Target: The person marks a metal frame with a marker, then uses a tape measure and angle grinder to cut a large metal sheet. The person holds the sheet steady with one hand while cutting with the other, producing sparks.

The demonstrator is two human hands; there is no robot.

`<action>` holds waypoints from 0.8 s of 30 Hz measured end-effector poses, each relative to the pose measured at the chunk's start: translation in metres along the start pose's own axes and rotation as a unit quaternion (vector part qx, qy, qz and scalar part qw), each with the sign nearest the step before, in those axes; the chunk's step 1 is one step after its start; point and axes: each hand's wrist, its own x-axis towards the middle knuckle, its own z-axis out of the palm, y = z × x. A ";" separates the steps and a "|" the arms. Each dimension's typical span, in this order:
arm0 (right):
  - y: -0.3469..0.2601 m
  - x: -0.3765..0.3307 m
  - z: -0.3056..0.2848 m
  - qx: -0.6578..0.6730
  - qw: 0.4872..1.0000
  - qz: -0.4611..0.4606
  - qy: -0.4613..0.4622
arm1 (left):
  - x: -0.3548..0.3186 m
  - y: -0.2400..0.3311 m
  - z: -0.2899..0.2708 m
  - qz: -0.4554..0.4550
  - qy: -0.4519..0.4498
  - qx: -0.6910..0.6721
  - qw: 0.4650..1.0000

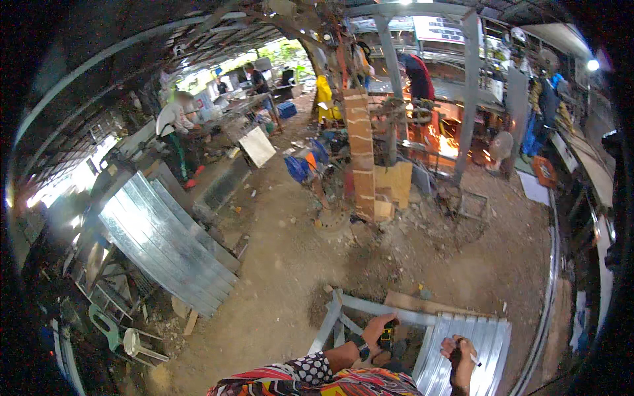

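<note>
My left hand (378, 332) is bent around a dark object with yellow-green marks (388, 335); its kind cannot be made out. A spotted cuff (310, 368) covers that forearm. My right hand (460, 351) is closed around a thin, whitish stick-like thing (475, 361), over a shiny ribbed metal sheet (494, 336). The sheet lies on the right part of a grey metal frame (389, 309) low in front of me. Beneath my left hand, the frame's inside is partly hidden by my arm and patterned clothing.
Ribbed metal sheets (165, 244) lean at the left, near a white plastic chair (140, 346). A brown plank (360, 155) stands mid-yard, among rubble. Sparks (444, 142) fly near a bent-over person (417, 76); another person (175, 125) works at the left. Long metal bars (547, 297) run along the right.
</note>
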 end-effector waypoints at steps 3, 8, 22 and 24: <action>-0.052 0.094 0.013 -0.051 0.997 -0.037 -0.052 | 0.054 0.027 -0.006 0.231 -0.009 0.149 0.961; -0.103 0.220 0.008 -0.108 0.991 -0.052 -0.058 | 0.105 0.067 -0.025 -0.125 0.123 -0.099 0.980; -0.128 0.437 -0.076 -0.290 0.947 -0.138 0.030 | 0.390 0.109 0.071 -0.125 0.035 -0.007 0.992; -0.127 0.484 -0.087 -0.212 0.958 -0.179 0.066 | 0.450 0.125 0.119 -0.151 0.014 0.056 0.987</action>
